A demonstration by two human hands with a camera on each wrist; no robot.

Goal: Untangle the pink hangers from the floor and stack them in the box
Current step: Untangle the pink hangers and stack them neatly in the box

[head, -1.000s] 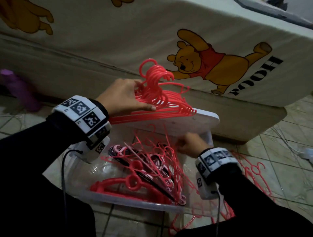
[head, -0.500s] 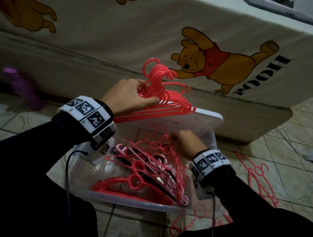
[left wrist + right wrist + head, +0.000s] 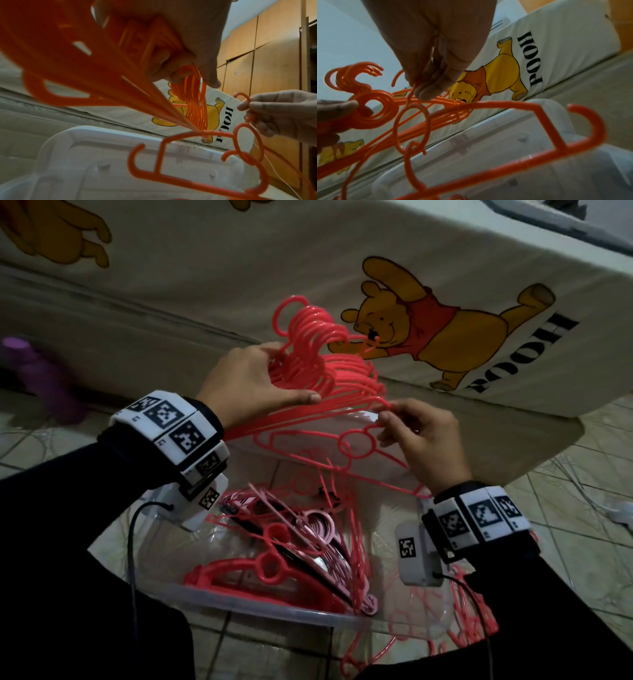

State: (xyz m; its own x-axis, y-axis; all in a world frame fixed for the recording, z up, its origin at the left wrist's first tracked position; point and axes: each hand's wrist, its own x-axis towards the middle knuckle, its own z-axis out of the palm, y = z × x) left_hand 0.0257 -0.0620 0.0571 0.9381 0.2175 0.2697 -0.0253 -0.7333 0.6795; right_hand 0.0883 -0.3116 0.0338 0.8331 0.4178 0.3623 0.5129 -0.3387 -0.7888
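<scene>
A bundle of hangers hangs above the box, clamped in the left grip, fingers and thumb wrapped round the necks. Just beside it, the right grip pinches the hook of a single hanger, held over the box's white lid. More hangers lie tangled in the box and on the floor. Behind stands a bed with a Pooh sheet.
</scene>
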